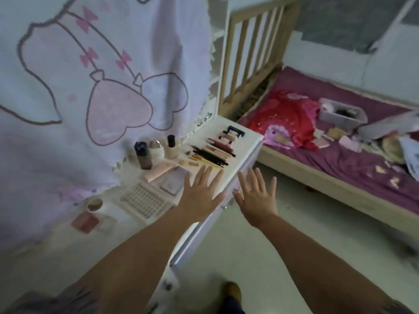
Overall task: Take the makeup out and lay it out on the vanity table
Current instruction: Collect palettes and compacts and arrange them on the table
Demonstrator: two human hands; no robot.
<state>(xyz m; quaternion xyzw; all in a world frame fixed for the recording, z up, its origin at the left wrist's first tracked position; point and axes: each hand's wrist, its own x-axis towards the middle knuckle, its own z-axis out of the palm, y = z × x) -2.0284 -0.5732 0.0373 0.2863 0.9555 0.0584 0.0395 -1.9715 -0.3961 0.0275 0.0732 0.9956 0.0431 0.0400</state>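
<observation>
Over the bench's [240,141] front edge, my left grip [201,191] and right grip [256,196] hover spread, empty. Makeup [210,152] looks laid out; next I'd fetch leftovers from the bed [340,164].

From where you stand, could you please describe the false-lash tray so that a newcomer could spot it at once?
Start at the white vanity table under the pink printed cloth. The lash tray lies flat near its front edge, just beyond the left hand's forearm. Unlike the pencils and bottles beside it, it is a pale rectangle holding rows of tiny dark lashes.
</observation>
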